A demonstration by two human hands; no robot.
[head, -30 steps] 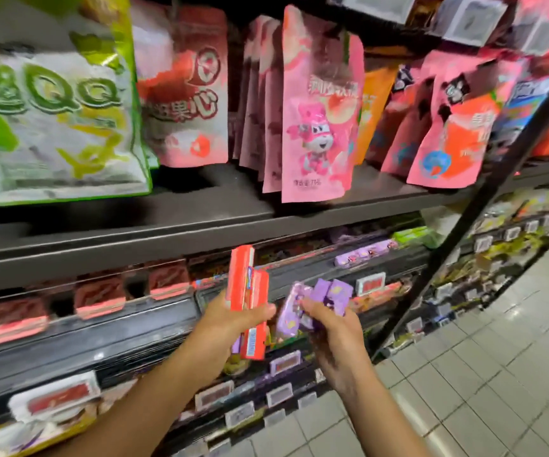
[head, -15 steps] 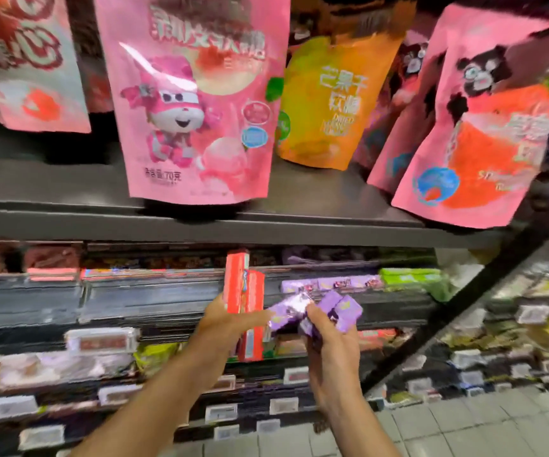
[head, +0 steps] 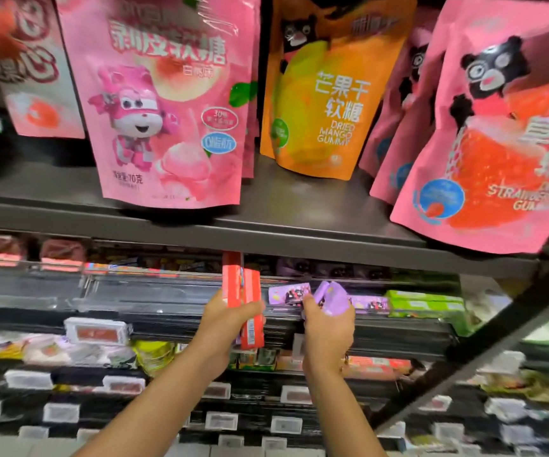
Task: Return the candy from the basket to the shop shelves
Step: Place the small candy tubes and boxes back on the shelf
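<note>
Two red candy boxes (head: 245,301) are gripped upright in the left hand (head: 225,328) — purple candy packs (head: 330,296) are pinched in the right hand (head: 327,328), held at the shelf (head: 167,301) beside matching purple stock (head: 368,303).

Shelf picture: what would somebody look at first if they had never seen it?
Probably the big pink peach gummy bag with a cartoon robot, standing on the upper shelf, with the orange dried mango gummy bag to its right. Next, the two hands below: the left hand grips red candy boxes, and the right hand holds purple candy boxes by the lower shelf's purple row.
</note>
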